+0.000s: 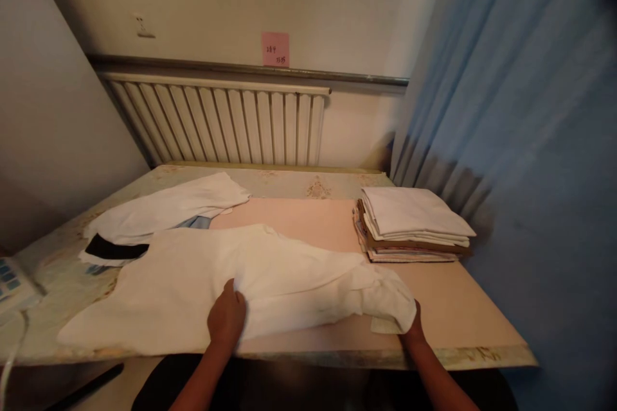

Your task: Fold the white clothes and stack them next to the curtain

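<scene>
- The step in hand appears to be handling the white garment (193,289), spread on the table (289,181) left of the folded stack (414,212), its narrow end reaching to the person's side of that stack.
- The next move seems to call for both hands working together, with slack in the soft cloth taken up evenly.
- The left hand (226,318), left of the stack and nearer the person, has its grip closed on a pinch of cloth, thumb uppermost, forearm angled forward.
- The right hand (413,327), on the person's side of the stack, appears to grip the garment's bunched narrow end; cloth hides most of its fingers. Its forearm slants inward from the right.
</scene>
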`<state>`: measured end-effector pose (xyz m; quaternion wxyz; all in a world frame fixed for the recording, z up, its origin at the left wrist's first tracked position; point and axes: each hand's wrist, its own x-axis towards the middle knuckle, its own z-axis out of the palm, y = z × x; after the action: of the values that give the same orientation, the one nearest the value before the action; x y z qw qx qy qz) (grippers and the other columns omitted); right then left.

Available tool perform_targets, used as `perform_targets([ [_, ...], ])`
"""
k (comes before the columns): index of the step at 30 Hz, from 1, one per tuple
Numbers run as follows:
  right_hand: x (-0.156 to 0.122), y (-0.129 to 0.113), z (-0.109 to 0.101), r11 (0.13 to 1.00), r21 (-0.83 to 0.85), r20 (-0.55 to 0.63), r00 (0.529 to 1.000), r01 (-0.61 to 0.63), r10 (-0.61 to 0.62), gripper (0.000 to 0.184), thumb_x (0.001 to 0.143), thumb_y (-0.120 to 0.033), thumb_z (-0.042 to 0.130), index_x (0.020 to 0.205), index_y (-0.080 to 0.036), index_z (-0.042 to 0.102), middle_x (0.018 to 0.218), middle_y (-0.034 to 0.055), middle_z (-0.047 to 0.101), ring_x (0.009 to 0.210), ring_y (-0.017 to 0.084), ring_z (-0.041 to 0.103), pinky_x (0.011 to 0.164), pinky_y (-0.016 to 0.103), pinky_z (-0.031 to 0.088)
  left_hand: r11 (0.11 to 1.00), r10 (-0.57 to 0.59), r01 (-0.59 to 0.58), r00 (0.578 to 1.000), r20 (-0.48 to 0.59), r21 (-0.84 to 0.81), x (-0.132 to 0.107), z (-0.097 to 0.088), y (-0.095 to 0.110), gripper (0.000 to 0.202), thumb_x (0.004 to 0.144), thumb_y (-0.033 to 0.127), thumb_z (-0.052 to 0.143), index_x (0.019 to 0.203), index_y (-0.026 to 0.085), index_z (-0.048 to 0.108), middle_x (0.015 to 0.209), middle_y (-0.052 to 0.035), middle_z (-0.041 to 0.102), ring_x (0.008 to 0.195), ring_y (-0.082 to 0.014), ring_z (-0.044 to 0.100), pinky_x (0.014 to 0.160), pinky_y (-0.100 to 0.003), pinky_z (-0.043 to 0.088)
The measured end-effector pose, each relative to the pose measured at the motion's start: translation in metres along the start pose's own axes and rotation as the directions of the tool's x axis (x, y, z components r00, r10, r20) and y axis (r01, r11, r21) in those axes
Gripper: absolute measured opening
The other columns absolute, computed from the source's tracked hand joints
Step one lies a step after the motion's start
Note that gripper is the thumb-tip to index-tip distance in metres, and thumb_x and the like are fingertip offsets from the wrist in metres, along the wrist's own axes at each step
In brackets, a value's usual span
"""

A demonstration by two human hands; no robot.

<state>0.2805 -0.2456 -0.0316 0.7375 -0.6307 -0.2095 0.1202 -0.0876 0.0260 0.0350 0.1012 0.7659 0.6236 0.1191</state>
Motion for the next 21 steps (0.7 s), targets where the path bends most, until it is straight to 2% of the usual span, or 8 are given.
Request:
perform_targets([
  [3, 0.005, -0.005, -0.001, 1.0, -0.007, 0.0, 1.0, -0.018, 0.018, 0.028, 0.053, -0.038, 0.076, 0.069, -0.016, 0.072, 0.07, 0.0091, 0.073, 0.061, 0.024, 0.066, 0.061, 0.036, 0.056, 0.994, 0.098, -0.092, 0.991, -0.092, 0.067, -0.004, 0.006, 0.0, 0.046, 0.092, 0.024, 0.032, 0.135, 0.011, 0.043, 0.099, -0.0158, 0.07, 0.086, -0.0268, 0.067, 0.072, -0.035, 0.045],
  [9, 0.025, -0.033, -0.003, 0.997, -0.039, 0.03, 0.998, -0.062, 0.063, 0.041, 0.048, -0.038, 0.08, 0.083, -0.017, 0.074, 0.088, 0.012, 0.075, 0.083, 0.029, 0.068, 0.077, 0.038, 0.055, 0.992, 0.11, -0.101, 0.983, -0.144, 0.073, -0.005, 0.009, -0.001, 0.047, 0.093, 0.024, 0.033, 0.135, 0.009, 0.044, 0.109, -0.0162, 0.069, 0.089, -0.0257, 0.067, 0.073, -0.034, 0.046],
  [13, 0.034, -0.054, -0.001, 0.988, -0.009, 0.063, 0.986, -0.155, 0.156, 0.048, 0.051, -0.043, 0.081, 0.091, -0.019, 0.073, 0.09, 0.0098, 0.075, 0.086, 0.03, 0.069, 0.078, 0.038, 0.055, 0.992, 0.114, -0.105, 0.983, -0.145, 0.074, -0.005, 0.008, -0.001, 0.047, 0.093, 0.024, 0.033, 0.135, 0.008, 0.045, 0.111, -0.0162, 0.069, 0.09, -0.0264, 0.067, 0.075, -0.035, 0.047],
  [17, 0.037, -0.07, -0.001, 0.939, 0.065, 0.152, 0.933, -0.338, 0.326, 0.054, 0.068, -0.063, 0.067, 0.098, -0.018, 0.072, 0.094, 0.0096, 0.075, 0.095, 0.029, 0.068, 0.081, 0.038, 0.054, 0.992, 0.119, -0.111, 0.983, -0.141, 0.063, -0.006, 0.005, 0.001, 0.046, 0.093, 0.025, 0.033, 0.134, 0.008, 0.045, 0.112, -0.0164, 0.069, 0.091, -0.0267, 0.067, 0.076, -0.036, 0.047],
  [19, 0.038, -0.077, 0.0, 0.904, 0.028, 0.189, 0.89, -0.427, 0.415, 0.061, 0.072, -0.071, 0.058, 0.096, -0.017, 0.072, 0.09, 0.011, 0.075, 0.096, 0.029, 0.068, 0.081, 0.038, 0.054, 0.993, 0.11, -0.103, 0.985, -0.131, 0.057, -0.006, 0.004, 0.002, 0.046, 0.093, 0.024, 0.033, 0.134, 0.009, 0.045, 0.112, -0.0162, 0.069, 0.09, -0.0264, 0.067, 0.076, -0.035, 0.047],
  [21, 0.039, -0.084, 0.002, 0.888, -0.04, 0.224, 0.862, -0.458, 0.455, 0.061, 0.071, -0.072, 0.058, 0.095, -0.017, 0.071, 0.088, 0.0116, 0.074, 0.094, 0.029, 0.069, 0.079, 0.038, 0.054, 0.994, 0.104, -0.098, 0.988, -0.118, 0.054, -0.006, 0.003, 0.002, 0.046, 0.092, 0.024, 0.033, 0.134, 0.01, 0.045, 0.111, -0.016, 0.069, 0.089, -0.0259, 0.068, 0.075, -0.035, 0.047],
])
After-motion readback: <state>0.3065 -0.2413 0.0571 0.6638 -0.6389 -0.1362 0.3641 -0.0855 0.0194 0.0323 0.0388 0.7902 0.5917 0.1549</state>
